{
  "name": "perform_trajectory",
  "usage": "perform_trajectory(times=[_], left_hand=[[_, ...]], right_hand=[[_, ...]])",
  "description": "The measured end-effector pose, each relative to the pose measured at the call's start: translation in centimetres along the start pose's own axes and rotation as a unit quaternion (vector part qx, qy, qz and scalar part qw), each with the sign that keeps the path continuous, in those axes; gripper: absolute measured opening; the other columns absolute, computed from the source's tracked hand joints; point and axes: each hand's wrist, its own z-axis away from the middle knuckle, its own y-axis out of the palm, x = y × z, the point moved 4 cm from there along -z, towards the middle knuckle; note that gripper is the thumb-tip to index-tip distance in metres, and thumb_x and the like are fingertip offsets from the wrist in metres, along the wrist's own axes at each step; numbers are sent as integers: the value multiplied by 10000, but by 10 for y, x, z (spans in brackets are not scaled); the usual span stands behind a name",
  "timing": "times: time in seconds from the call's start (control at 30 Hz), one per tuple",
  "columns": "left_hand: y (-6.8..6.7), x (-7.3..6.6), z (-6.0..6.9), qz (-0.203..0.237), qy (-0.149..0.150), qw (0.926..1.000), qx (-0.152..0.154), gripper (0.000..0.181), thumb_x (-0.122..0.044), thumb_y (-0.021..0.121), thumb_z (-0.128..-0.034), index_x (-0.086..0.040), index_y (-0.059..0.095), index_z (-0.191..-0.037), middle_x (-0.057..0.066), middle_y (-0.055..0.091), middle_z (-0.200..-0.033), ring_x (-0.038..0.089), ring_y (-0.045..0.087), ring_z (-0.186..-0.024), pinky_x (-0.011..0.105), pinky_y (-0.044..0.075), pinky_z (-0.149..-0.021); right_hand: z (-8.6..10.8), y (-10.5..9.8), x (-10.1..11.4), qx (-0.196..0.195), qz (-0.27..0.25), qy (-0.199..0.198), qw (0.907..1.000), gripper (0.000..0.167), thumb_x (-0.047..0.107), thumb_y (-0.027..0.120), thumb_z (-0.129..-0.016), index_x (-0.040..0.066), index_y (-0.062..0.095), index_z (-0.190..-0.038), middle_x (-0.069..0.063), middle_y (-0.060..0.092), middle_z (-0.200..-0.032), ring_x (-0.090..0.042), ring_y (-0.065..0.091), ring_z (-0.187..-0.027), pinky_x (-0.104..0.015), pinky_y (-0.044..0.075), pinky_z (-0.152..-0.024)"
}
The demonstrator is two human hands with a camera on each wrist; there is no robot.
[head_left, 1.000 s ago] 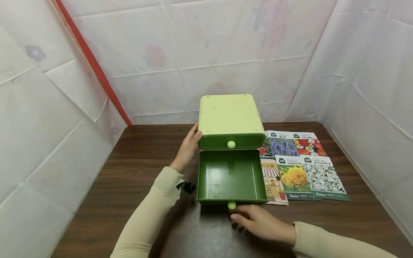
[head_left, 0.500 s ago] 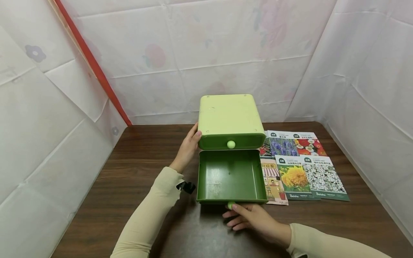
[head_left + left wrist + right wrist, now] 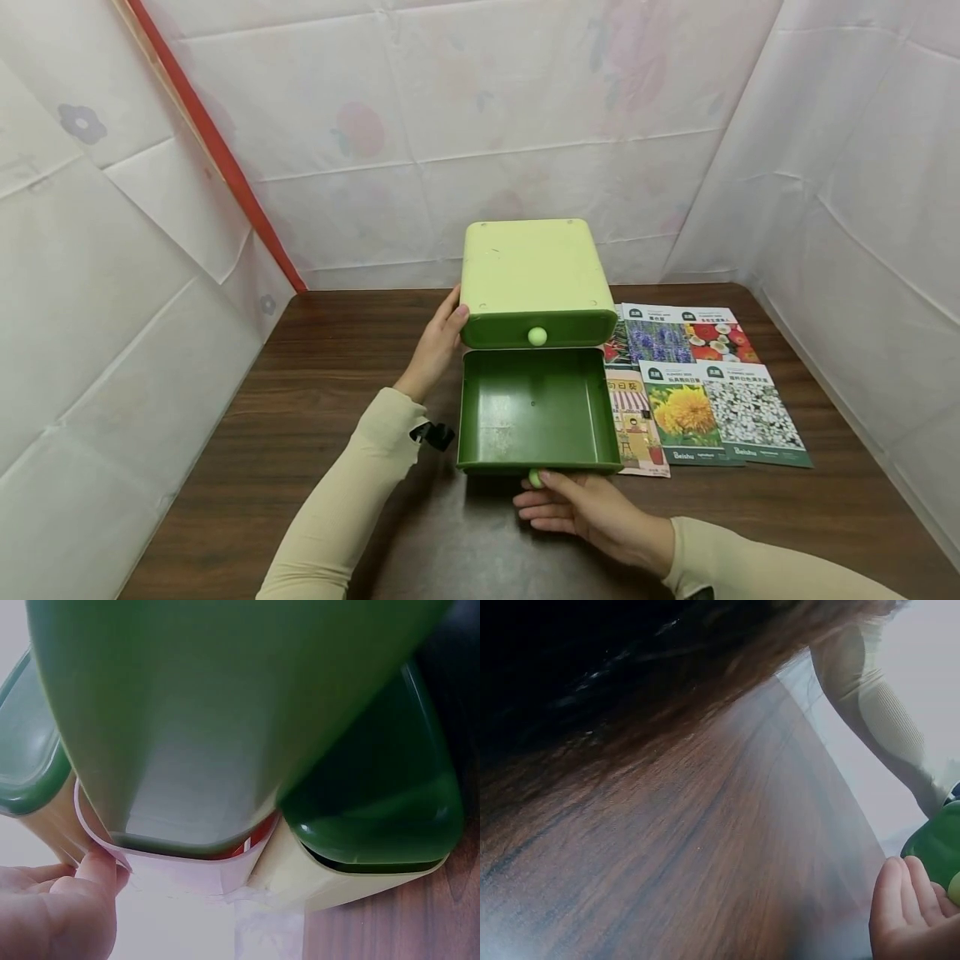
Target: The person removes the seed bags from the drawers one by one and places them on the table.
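A small drawer cabinet (image 3: 534,262) with a pale yellow-green top stands on the table. Its upper drawer (image 3: 495,330) is closed, with a round light-green knob. Below it a dark green drawer (image 3: 551,417) is pulled far out, its bare floor showing. My left hand (image 3: 437,346) rests against the cabinet's left side, thumb at the front edge. In the left wrist view its fingers touch the pink casing (image 3: 176,874) around the pulled-out drawer. My right hand (image 3: 588,512) pinches the lower drawer's knob (image 3: 535,478) with the thumb; the other fingers extend to the left.
Several flower seed packets (image 3: 682,412) lie overlapping on the dark wood table (image 3: 322,375), right of the cabinet. Another lower drawer (image 3: 375,802) shows in the left wrist view. White patterned sheets (image 3: 420,125) stand behind and at both sides.
My right hand has turned, bringing its thumb onto the front of the drawer knob with its fingers spread below. The left hand, cabinet and drawer have stayed put.
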Motion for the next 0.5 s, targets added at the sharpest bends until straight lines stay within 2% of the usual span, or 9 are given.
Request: perform_trajectory(times=[0.17, 0.33, 0.5], left_hand=[[0, 0, 1, -46, 16, 10000, 51, 616, -467, 393, -1036, -279, 167, -1578, -45, 159, -1639, 211, 334, -1450, 482, 335, -1143], [0, 1, 1, -103, -53, 9999, 48, 634, -514, 404, -1021, -311, 168, -1573, -55, 164, -1635, 244, 413, -1403, 491, 404, -1069], [0, 0, 1, -130, -31, 9999, 74, 645, -531, 406, -1016, -316, 163, -1573, -57, 152, -1638, 236, 379, -1427, 499, 378, -1107]], right_hand=[[1, 2, 5, -21, -30, -73, 10000, 631, 342, 511, -1024, -167, 408, -1381, -242, 645, -1248, -246, 683, -1087, -396, 522, -978], [1, 3, 15, -69, 63, -81, 9999, 685, 375, 508, -1022, -177, 374, -1405, -262, 616, -1286, -291, 655, -1145, -409, 509, -995], [-2, 3, 25, -202, 157, -108, 9996, 709, 398, 522, -1012, -173, 380, -1408, -275, 596, -1306, -319, 634, -1180, -417, 502, -1003]])
